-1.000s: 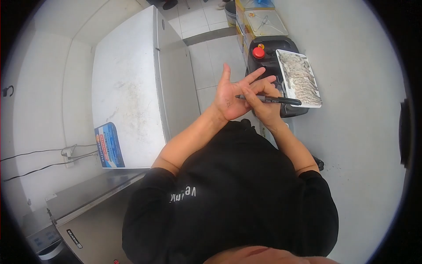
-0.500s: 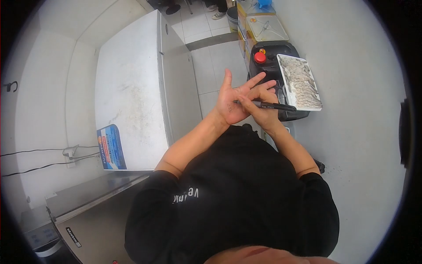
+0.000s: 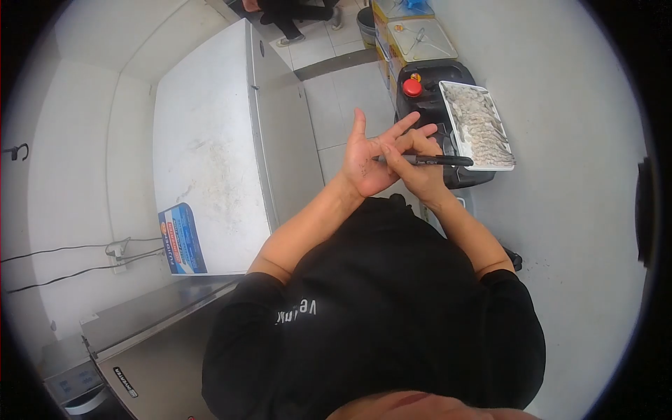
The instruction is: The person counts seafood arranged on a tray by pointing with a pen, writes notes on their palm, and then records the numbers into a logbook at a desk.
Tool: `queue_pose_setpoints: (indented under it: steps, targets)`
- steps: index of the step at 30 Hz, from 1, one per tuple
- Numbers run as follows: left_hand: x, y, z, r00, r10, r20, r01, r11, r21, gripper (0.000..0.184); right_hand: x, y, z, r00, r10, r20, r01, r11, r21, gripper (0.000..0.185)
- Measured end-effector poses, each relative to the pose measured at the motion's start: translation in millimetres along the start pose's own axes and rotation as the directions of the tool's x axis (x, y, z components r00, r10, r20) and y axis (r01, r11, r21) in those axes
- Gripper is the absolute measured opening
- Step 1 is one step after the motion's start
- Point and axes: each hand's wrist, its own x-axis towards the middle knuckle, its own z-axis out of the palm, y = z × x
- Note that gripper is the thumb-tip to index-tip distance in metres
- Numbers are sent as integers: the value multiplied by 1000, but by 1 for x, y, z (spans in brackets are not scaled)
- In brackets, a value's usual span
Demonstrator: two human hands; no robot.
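Observation:
My left hand (image 3: 367, 159) is held palm up in front of my chest, with its thumb and fingers spread. Small dark marks show on that palm near the thumb side. Fingers of my right hand (image 3: 418, 171) pinch a black marker pen (image 3: 444, 161), its back end pointing right. The pen's tip meets the left palm beside the dark marks; what is written cannot be read. Just beyond my right hand, a white tray (image 3: 455, 133) holds rows of grey-white raw seafood (image 3: 484, 129) that looks like shrimp. It rests on a black jerrycan (image 3: 437, 75) with a red cap (image 3: 412, 87).
A white chest freezer (image 3: 203, 133) stands to my left, above a steel-coloured appliance (image 3: 168, 367) with an inverter label. Cables run to a wall socket (image 3: 119, 252). Stacked square tins (image 3: 420, 40) and a dark bucket (image 3: 366, 28) stand ahead. Another person's legs (image 3: 287, 19) show at the top.
The other person's legs and shoes at the top have moved and show more. My view has shifted slightly. Both my hands keep nearly the same pose, the marker pen still at the left palm.

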Motion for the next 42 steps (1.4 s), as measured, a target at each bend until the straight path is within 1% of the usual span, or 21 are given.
queue_pose_setpoints:
  steps: [11,14,16,22,24,25,26,27,29,30,31,32,34,35,36,37,38,39,40,41,42]
  targets:
    - [0,1,5,1000,-4,-6,4,1000,8,100,3,-8,2,1000,4,-7,-4,1000,7,16]
    - [0,2,4,1000,-12,-11,12,1000,7,104,3,-9,3,1000,5,-9,-5,1000,7,16]
    - [-1,3,1,1000,-11,-9,11,999,48,104,4,-10,4,1000,-7,-6,7,1000,-7,16]
    - [-6,2,2,1000,3,-19,-3,999,34,100,5,-15,10,999,-44,11,45,997,-70,17]
    - [-11,2,3,1000,-6,-20,7,999,39,99,4,-18,9,1000,-1,9,2,1000,-14,17]
    - [-13,3,3,1000,-14,-24,15,999,44,98,2,-19,11,1000,29,6,-29,998,59,17]
    - [-15,5,-1,1000,-21,-18,21,999,43,98,0,-19,12,997,79,0,-77,978,193,17]
    - [-17,8,-5,996,-62,62,66,995,-77,99,-1,-20,13,997,78,-7,-75,980,186,17]
    - [-19,8,-8,983,-105,152,133,972,-193,102,-4,-23,15,994,109,-4,-105,967,233,18]
    - [-21,6,1,996,-84,34,86,994,-60,101,-6,-23,15,994,108,-14,-102,969,225,18]
    - [-24,3,6,996,-46,-77,53,996,78,101,-9,-22,16,996,86,-17,-82,982,170,18]
    - [-28,3,5,996,-61,-67,66,995,74,101,-12,-21,17,998,65,-20,-62,992,112,19]
    - [-33,3,-1,995,-72,-65,76,995,57,99,-19,-22,19,997,69,-27,-67,995,77,18]
    - [-36,4,-9,993,-109,-38,110,993,44,99,-23,-23,17,997,74,-21,-73,996,54,18]
    - [-41,7,-22,993,-108,-49,111,990,83,95,-27,-25,17,995,77,-57,-76,997,24,18]
    - [-45,10,-33,993,-104,-61,111,986,126,92,-31,-27,20,992,106,-71,-99,990,97,19]
    - [-49,12,-39,990,-138,-43,142,982,122,92,-35,-27,19,988,130,-81,-115,978,175,21]
    - [-54,15,-43,983,-156,-100,165,982,89,86,-41,-21,12,985,157,-68,-151,985,88,21]
    - [-57,18,-49,972,-174,-160,184,981,56,81,-47,-22,7,983,156,-97,-148,986,78,21]
    - [-60,20,-57,968,-200,-152,210,976,54,81,-53,-23,4,965,199,-171,-192,980,58,18]
    - [-61,23,-65,956,-201,-214,218,974,58,76,-60,-23,2,940,240,-243,-237,971,42,17]
